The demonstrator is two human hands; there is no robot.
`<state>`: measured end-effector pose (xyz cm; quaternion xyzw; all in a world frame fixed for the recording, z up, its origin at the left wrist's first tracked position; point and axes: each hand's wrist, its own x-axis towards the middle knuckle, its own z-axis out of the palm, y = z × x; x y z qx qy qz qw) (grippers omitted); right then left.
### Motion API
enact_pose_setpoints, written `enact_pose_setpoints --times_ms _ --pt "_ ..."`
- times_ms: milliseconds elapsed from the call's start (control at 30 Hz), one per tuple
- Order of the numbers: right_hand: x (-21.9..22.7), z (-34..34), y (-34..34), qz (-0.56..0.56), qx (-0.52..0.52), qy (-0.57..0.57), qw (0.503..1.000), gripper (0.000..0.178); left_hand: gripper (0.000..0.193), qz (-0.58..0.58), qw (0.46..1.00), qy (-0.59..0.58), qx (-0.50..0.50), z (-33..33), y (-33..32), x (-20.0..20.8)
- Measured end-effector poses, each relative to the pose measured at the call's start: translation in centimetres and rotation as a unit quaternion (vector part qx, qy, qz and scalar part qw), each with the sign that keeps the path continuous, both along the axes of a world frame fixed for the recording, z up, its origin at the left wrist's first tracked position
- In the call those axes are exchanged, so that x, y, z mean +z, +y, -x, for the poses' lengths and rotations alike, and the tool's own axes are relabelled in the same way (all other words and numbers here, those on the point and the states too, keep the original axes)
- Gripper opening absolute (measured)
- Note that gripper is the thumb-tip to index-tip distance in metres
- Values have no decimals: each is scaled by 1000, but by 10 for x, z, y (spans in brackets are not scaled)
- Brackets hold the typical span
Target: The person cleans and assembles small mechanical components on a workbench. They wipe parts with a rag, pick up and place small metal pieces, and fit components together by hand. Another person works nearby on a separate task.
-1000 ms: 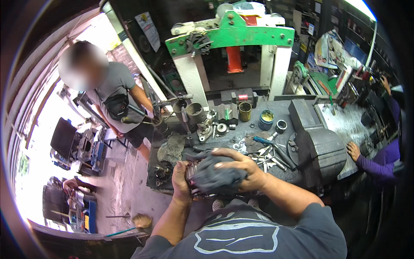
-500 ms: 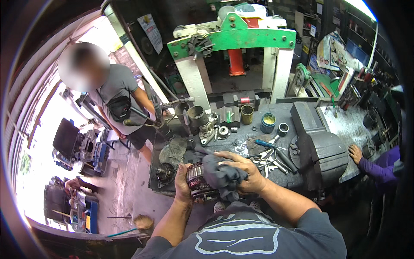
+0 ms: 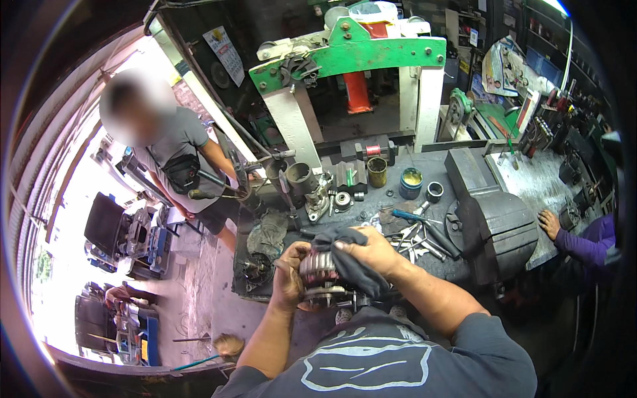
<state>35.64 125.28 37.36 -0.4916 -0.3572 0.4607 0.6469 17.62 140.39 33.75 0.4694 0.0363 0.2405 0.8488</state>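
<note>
Just in front of my body, over the near edge of the workbench, I hold an alternator stator (image 3: 317, 266), a ribbed metal ring with reddish windings. My left hand (image 3: 289, 273) grips its left side, fingers bent around the rim. A dark grey rag (image 3: 363, 273) is pinched in my right hand (image 3: 373, 252) and lies over the top and right side of the ring. Below the ring shows a further metal part (image 3: 325, 292), partly hidden by the rag; I cannot tell whether it is joined to it.
On the workbench (image 3: 391, 199) lie pliers and other hand tools (image 3: 418, 239), a blue tin (image 3: 411, 183) and a large vise (image 3: 497, 229). Behind stands a green and white press frame (image 3: 352, 56). One person (image 3: 179, 152) stands at left; another's hand (image 3: 549, 224) rests at right.
My right hand has moved the rag up over the ring's top. The stator has shifted slightly right and turned, and my left-hand fingers have curled further over its upper rim.
</note>
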Motion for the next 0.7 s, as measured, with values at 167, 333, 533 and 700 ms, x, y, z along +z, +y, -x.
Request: enact_pose_setpoints --times_ms 167,333,533,700 --pt "-1 0 0 -44 37 -206 977 37 49 -152 982 91 65 2 11 16" --pt "-8 3 -16 -78 90 10 993 52 44 -75 995 -39 52 10 16 20" --pt "32 10 -7 -21 47 -522 851 49 23 -236 967 66 71 -1 3 17" --pt "-3 2 -7 -235 -38 -380 894 60 20 -104 980 11 170 -3 9 20"
